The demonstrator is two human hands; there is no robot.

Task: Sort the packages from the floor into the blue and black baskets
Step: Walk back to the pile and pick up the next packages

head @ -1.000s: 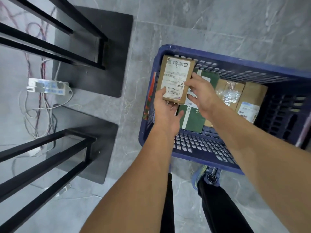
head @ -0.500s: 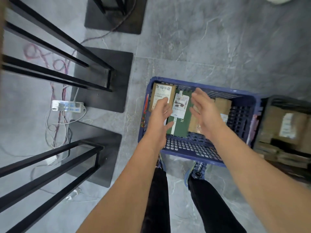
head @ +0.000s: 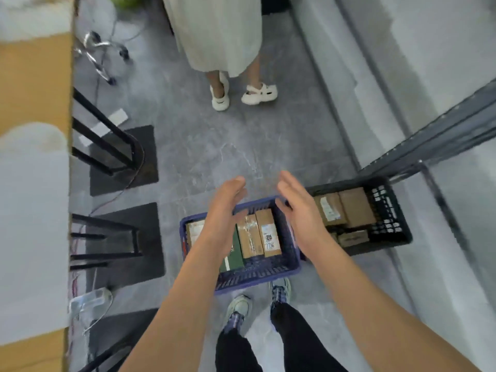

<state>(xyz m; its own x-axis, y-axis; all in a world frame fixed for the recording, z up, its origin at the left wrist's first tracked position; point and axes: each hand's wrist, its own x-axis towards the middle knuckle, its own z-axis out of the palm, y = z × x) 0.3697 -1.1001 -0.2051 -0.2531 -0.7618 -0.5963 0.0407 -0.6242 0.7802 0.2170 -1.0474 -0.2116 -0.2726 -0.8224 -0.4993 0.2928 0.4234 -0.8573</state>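
Observation:
The blue basket (head: 257,275) stands on the grey floor just ahead of my feet. It holds several packages: brown cardboard boxes (head: 259,236) with labels, and a green one (head: 233,255) partly under my left arm. To its right stands the black basket (head: 389,226) with brown boxes (head: 346,208) inside. My left hand (head: 222,208) and my right hand (head: 298,208) hover high above the blue basket, palms facing each other, fingers spread, holding nothing.
Another person in a pale skirt and white shoes (head: 241,95) stands ahead. Black metal table legs on dark base plates (head: 123,229) line the left, under a tabletop (head: 32,183). A grey metal shelf frame (head: 429,146) rises at the right.
Both hands let go of the labelled box, which now lies in the blue basket, and have lifted away empty. The view rose and pulled back, so the black basket and another person show.

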